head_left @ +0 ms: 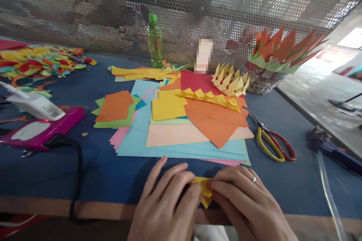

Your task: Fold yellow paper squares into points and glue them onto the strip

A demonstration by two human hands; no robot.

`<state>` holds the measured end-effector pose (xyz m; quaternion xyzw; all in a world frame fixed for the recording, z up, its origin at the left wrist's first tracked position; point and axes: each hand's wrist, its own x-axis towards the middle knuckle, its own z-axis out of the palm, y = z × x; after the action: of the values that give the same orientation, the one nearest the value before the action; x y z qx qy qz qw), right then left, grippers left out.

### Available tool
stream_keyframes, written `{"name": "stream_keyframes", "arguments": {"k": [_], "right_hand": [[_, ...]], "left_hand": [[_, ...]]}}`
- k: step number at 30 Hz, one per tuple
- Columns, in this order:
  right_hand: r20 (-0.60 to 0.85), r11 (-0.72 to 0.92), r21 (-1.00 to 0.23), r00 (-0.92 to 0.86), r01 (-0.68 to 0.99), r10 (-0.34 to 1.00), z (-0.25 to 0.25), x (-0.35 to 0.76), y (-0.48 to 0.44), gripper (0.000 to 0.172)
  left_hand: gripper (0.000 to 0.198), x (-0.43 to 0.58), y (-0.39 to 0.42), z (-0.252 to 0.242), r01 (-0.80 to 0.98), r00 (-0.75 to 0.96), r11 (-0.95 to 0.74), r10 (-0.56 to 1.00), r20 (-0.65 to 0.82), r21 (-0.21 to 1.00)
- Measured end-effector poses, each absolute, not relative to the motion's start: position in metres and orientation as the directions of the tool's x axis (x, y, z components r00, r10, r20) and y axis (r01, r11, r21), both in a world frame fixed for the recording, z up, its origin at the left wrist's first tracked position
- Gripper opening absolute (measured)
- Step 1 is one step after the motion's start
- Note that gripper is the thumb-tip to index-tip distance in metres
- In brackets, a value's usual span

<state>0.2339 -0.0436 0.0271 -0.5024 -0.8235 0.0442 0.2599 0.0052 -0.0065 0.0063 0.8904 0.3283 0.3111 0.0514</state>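
Close to the table's front edge, a small piece of folded yellow paper [206, 190] is pinched between both of my hands. My left hand [172, 196] grips its left side with thumb and forefinger, its other fingers spread. On the right side, my right hand [249, 199] presses the paper with its fingertips; a ring shows on one finger. Just beyond the hands lie stacked light blue sheets [181, 151], topped by yellow squares [169, 107], orange sheets [217, 120] and a row of folded yellow points [210, 98].
Scissors [273, 145] and a glue gun [336, 150] lie right. A paper-pointed pot [264, 75], a yellow folded-paper ring [231, 81] and a green bottle [154, 41] stand behind. A magenta power strip [42, 131] with a black cord [80, 173] and paper scraps [42, 62] are left.
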Motion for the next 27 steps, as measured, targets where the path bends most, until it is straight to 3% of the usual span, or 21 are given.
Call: {"name": "stream_keyframes", "arguments": {"k": [3, 7, 10, 15, 20, 27], "right_hand": [[0.399, 0.490, -0.337, -0.349, 0.804, 0.848, 0.027, 0.232, -0.042, 0.021], [0.477, 0.525, -0.318, -0.346, 0.789, 0.808, 0.027, 0.231, -0.038, 0.010], [0.495, 0.539, -0.294, -0.357, 0.789, 0.792, 0.028, 0.230, -0.037, 0.025], [0.446, 0.516, -0.281, -0.367, 0.809, 0.817, 0.031, 0.228, -0.038, 0.019], [0.478, 0.484, -0.234, -0.334, 0.843, 0.812, 0.034, 0.227, -0.039, 0.031], [0.524, 0.513, -0.300, -0.310, 0.805, 0.793, 0.036, 0.224, -0.040, 0.011]], "left_hand": [[0.032, 0.008, -0.004, 0.007, 0.535, 0.573, -0.786, 0.607, 0.551, 0.309], [0.028, 0.008, -0.003, 0.005, 0.537, 0.558, -0.775, 0.623, 0.547, 0.334], [0.027, 0.008, -0.004, 0.004, 0.523, 0.559, -0.776, 0.625, 0.545, 0.353], [0.022, 0.015, -0.005, 0.009, 0.526, 0.472, -0.723, 0.686, 0.554, 0.447], [0.021, 0.022, 0.001, 0.015, 0.492, 0.468, -0.721, 0.691, 0.550, 0.488], [0.018, 0.024, 0.006, 0.018, 0.466, 0.503, -0.720, 0.694, 0.515, 0.515]]}}
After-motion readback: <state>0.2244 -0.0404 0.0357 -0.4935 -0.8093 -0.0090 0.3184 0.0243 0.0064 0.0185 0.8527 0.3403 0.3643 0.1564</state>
